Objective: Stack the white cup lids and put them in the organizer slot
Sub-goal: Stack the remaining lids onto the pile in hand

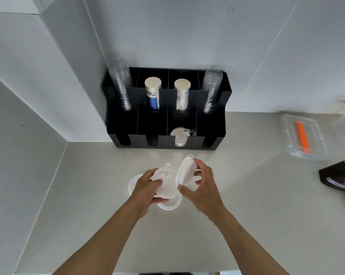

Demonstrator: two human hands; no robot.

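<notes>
My left hand (pixel 147 190) grips a white cup lid (pixel 165 180), held nearly flat above the counter. My right hand (pixel 202 185) holds a second white lid (pixel 184 170) tilted on edge, its rim touching the right side of the first. More white lids lie on the counter under my hands: one at the left (pixel 133 183) and one below (pixel 170 205). The black organizer (pixel 213 141) stands against the wall ahead. Its third front slot from the left holds a small stack of white lids (pixel 179 135).
The organizer's back row holds two stacks of clear cups (pixel 121 86) (pixel 212 90) and two stacks of paper cups (pixel 152 92) (pixel 182 94). A clear container with an orange item (pixel 302 135) and a dark brown carton (pixel 338 177) sit at the right. Walls close the left and back.
</notes>
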